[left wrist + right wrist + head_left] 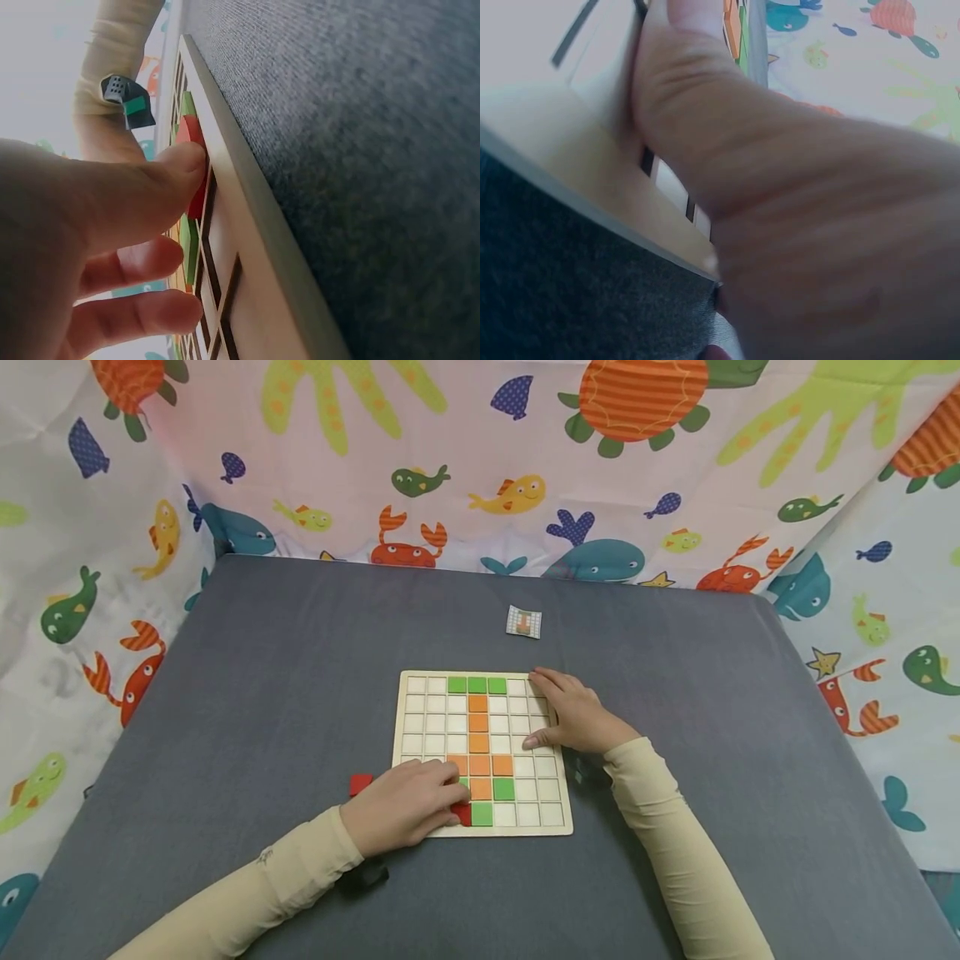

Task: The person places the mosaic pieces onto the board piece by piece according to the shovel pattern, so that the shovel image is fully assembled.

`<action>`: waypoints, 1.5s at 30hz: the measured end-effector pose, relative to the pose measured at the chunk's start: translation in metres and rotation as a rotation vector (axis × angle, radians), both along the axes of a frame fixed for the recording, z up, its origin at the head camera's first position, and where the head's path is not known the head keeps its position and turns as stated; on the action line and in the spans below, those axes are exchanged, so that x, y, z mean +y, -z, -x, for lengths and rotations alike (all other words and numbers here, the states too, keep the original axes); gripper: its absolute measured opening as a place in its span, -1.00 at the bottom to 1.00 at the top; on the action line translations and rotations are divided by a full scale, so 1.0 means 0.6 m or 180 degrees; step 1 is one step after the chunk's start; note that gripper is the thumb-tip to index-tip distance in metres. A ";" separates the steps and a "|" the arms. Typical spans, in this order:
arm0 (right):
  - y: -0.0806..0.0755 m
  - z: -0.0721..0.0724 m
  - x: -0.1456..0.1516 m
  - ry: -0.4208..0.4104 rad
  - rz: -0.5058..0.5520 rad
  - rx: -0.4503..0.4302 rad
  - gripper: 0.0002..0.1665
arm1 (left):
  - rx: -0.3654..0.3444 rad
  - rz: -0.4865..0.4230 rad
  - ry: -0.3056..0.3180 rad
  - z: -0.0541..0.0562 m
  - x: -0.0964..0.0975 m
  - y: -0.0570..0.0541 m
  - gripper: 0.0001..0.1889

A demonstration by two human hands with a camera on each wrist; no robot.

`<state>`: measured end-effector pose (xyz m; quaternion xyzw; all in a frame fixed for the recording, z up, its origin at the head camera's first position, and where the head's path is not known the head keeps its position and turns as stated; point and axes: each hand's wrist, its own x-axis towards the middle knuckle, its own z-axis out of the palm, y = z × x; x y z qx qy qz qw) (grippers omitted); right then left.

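Observation:
A light wooden grid board (567,827) lies on the grey table, with green tiles (477,685) and orange tiles (478,722) set in its squares. My left hand (408,802) is over the lower left of the board and pinches a red tile (461,814) in the bottom row, beside a green tile (482,815). In the left wrist view the thumb (180,161) covers part of the red tile (192,135). My right hand (577,714) rests on the board's upper right edge, fingers stretched along it and thumb on the squares.
Another red tile (361,784) lies on the table just left of the board. A small card with a printed grid pattern (523,622) lies behind the board. A curtain with sea animals (480,460) hangs around the table's far edge and sides.

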<state>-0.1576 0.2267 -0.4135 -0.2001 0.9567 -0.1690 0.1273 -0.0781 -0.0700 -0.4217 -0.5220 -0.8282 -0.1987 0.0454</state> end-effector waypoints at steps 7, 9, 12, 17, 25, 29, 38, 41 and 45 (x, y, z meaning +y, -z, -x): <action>0.001 -0.001 0.003 -0.0031 0.0004 0.0036 0.28 | 0.0025 0.0026 0.0089 -0.001 -0.003 -0.004 -0.94; 0.001 -0.001 0.004 -0.0029 0.0001 0.0037 0.28 | 0.0014 0.0024 0.0085 -0.001 -0.003 -0.005 -0.95; 0.001 -0.002 0.005 -0.0023 -0.0005 0.0031 0.28 | 0.0032 0.0032 0.0092 -0.002 -0.002 -0.005 -0.94; 0.000 -0.004 0.006 -0.0020 0.0010 0.0004 0.29 | 0.0129 0.0066 0.0124 -0.003 0.000 -0.001 -0.93; -0.002 -0.004 0.006 -0.0024 0.0016 -0.0036 0.29 | 0.0112 0.0102 0.0122 -0.001 0.000 -0.006 -0.91; -0.004 -0.003 0.004 -0.0010 0.0039 -0.0057 0.29 | 0.0113 0.0064 0.0166 0.003 0.000 -0.009 -0.92; -0.003 0.000 0.003 -0.0002 0.0028 -0.0044 0.30 | 0.0058 0.0084 0.0142 0.009 -0.017 -0.017 -0.85; -0.003 0.000 0.002 -0.0004 0.0019 -0.0052 0.31 | -0.0001 0.0099 -0.0015 0.015 -0.043 -0.023 -0.83; -0.003 0.000 0.001 0.0000 0.0009 -0.0059 0.32 | -0.0195 0.0309 -0.0393 0.023 -0.096 -0.041 -0.77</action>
